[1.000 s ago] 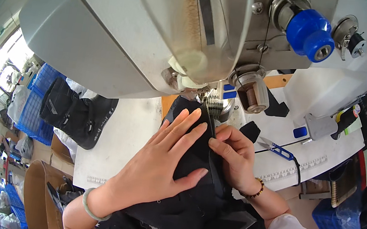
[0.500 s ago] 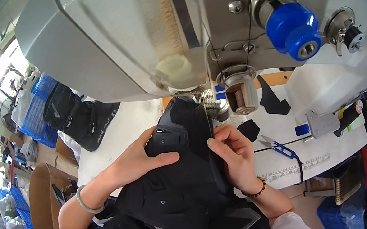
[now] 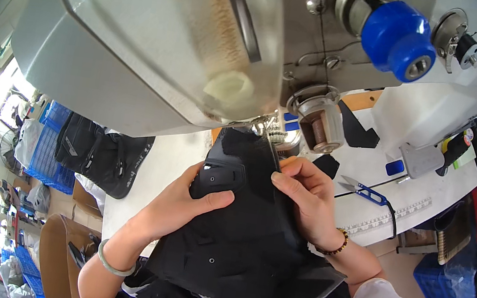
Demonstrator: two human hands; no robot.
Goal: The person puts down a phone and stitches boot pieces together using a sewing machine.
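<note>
A black fabric piece (image 3: 250,232) with a raised patch, a small metal eyelet and a zigzag-cut grey edge lies across my lap and up to the sewing machine (image 3: 143,40). Its far end reaches the metal sewing parts (image 3: 261,129) below the machine head, where the needle itself cannot be made out. My left hand (image 3: 180,202) is closed on the piece's left side, thumb on top beside the patch, fingertips hidden beneath. Across from it, my right hand (image 3: 309,197) pinches the right edge between thumb and fingers.
Blue-handled thread snips (image 3: 369,193) lie right of my right hand, above a clear ruler (image 3: 391,209). Small black cut pieces (image 3: 357,130) rest farther back. At the left, a stitched black piece (image 3: 103,156) hangs over the table edge (image 3: 121,218) near blue crates (image 3: 51,150).
The machine sits slightly farther right and larger in the picture. Both hands keep their hold in nearly the same place, and the fabric by my right wrist has shifted a little.
</note>
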